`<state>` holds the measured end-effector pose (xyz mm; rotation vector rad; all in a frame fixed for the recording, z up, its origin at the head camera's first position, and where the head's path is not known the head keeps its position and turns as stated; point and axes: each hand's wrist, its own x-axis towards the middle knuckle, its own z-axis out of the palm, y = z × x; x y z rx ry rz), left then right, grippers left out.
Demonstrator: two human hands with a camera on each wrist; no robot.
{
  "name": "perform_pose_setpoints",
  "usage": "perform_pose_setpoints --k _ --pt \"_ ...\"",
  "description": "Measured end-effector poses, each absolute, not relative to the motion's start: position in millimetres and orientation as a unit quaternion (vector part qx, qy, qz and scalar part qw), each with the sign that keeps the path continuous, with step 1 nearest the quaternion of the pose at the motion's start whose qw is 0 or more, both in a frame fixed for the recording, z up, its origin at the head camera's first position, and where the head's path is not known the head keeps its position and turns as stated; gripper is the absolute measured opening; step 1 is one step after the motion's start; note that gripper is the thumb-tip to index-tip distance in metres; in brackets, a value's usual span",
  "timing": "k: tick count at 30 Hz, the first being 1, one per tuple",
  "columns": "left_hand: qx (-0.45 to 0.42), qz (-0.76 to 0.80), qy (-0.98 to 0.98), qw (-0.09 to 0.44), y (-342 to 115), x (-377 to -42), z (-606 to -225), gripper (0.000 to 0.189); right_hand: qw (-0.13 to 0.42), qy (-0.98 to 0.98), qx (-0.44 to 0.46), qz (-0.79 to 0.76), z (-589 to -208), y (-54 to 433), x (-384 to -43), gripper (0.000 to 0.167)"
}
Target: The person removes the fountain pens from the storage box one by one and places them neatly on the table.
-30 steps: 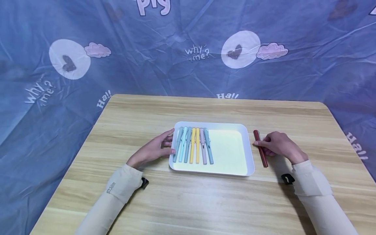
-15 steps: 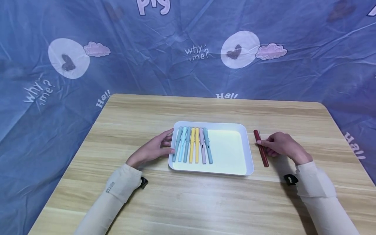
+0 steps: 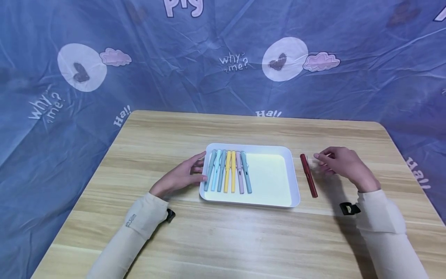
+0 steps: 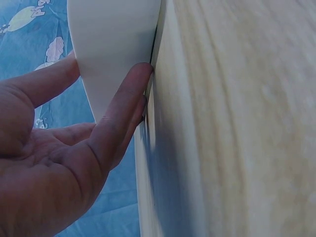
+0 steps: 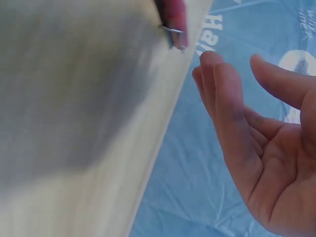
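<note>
A white rectangular tray (image 3: 271, 201) holds several capped pens in a row at its left end: blue-grey pens (image 3: 246, 174), a light blue pen (image 3: 216, 170), yellow pens (image 3: 233, 174) and a mauve pen (image 3: 240, 174). My left hand (image 3: 179, 178) rests against the tray's left side, thumb at the rim; in the left wrist view its extended fingers (image 4: 118, 103) lie along the outer wall. To the right of the tray, a dark red pen (image 3: 309, 176) with a clip lies on the table. My right hand (image 3: 343, 164) hovers just right of that pen, fingers relaxed, holding nothing.
The wood-grain table (image 3: 223, 240) ends at a straight back edge. Behind and beside it hangs a blue printed cloth (image 3: 195, 77). Each wrist has a small black device at the cuff, one left device (image 3: 170, 215) and one right device (image 3: 349, 208).
My right hand has let go of the red pen and moved up and to the right, away from it. The pen stays on the table. My left hand keeps its place at the tray.
</note>
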<state>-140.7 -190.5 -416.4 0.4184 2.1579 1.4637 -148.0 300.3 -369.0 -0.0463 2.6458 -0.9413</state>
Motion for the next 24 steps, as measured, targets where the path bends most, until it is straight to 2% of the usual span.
perform_pose_setpoints --k 14,24 --pt "0.159 0.537 0.79 0.248 -191.4 -142.2 -417.2 0.091 0.132 0.912 -0.021 -0.387 -346.4 282.1 -152.8 0.063" --pt "0.163 0.526 0.799 0.241 -191.2 -142.9 -416.3 0.09 0.124 0.9 -0.039 -0.417 -337.4 259.5 -160.3 0.056"
